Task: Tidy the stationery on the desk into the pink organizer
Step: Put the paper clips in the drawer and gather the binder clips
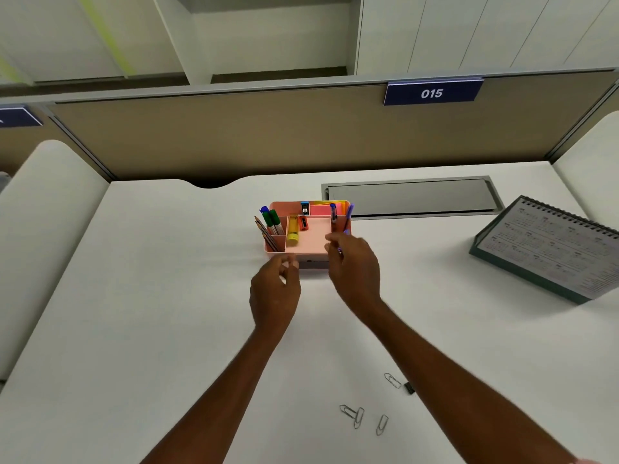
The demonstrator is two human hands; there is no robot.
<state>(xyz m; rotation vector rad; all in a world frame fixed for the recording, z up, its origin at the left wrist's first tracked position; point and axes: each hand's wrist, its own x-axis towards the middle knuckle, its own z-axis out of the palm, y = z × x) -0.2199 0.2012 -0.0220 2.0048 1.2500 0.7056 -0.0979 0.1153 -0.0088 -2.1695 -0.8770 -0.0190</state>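
Shelving (268, 38) in pale tones is seen above a tan partition (268, 139), on which a blue tag (432, 93) marked 015 is fixed. Below it a white counter (167, 296) is spread, with a grey cable hatch (412, 195) let into its far edge and a spiral-bound calendar (552, 246) propped at the right. Near the front edge, paper clips (351, 415) are scattered beside a small black binder clip (409, 387).

The pink organizer (311, 237) is set at the middle of the counter, just in front of the hatch. Pencils (266, 232) and green markers (273, 221) are stood in its left compartments; a yellow glue stick (293, 231) and an orange sharpener (303, 223) are laid in the wide middle one; sticky notes (323, 209) are lodged at the back. The right grip (355, 266) is held over the organizer's near right corner and is closed on a purple pen (349, 212) — the pen's top is leaned in the right compartment beside a blue pen (333, 212). The left grip (274, 289) is held just before the organizer's front wall, fingers curled; whether anything is pinched cannot be told — the fingers are blurred.
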